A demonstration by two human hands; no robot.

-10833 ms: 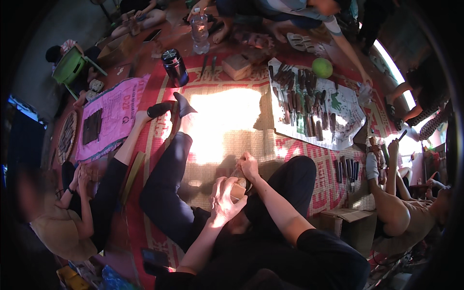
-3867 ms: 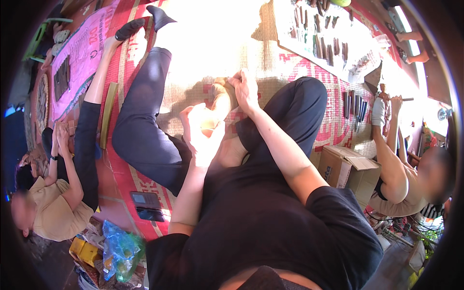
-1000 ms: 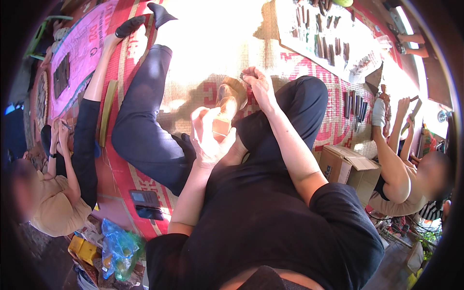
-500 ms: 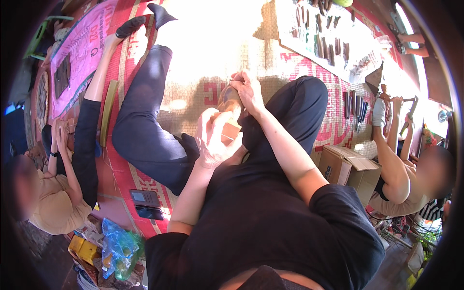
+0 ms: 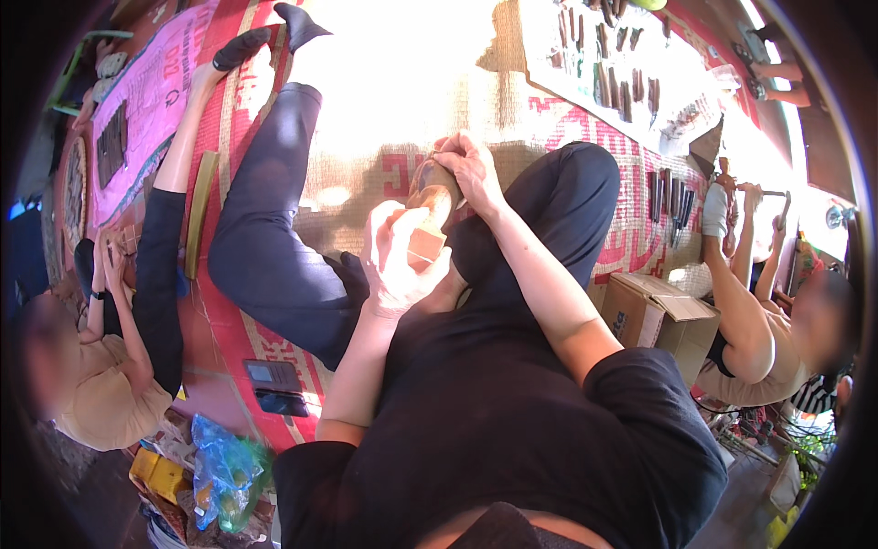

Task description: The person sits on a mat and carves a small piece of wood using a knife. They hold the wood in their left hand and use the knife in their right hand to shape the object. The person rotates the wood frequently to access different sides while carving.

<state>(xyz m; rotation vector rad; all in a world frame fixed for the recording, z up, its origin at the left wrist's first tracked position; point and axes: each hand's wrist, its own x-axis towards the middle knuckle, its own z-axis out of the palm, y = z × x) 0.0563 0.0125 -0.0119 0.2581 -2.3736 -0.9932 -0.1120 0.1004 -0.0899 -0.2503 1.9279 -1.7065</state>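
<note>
A brown wooden carving (image 5: pixel 433 199), with a rounded body and a squared block at its near end, is tilted above the mat between my legs. My left hand (image 5: pixel 390 265) wraps round the block end from the left. At the carving's far end, my right hand (image 5: pixel 470 174) is closed, thumb and fingers pinched together against the wood. Whatever sits in that pinch is too small to make out.
Rows of dark-handled tools lie on a pale sheet (image 5: pixel 622 78) at the far right, with several knives (image 5: pixel 672 199) nearer. A cardboard box (image 5: pixel 663 316) stands by my right knee. People work on both sides. At left lie a wooden strip (image 5: pixel 201 215), a phone (image 5: pixel 281 403) and a blue bag (image 5: pixel 219 467).
My left hand and the carving's block end have shifted slightly left, and the block has turned a little. My right hand stays pinched at the far end.
</note>
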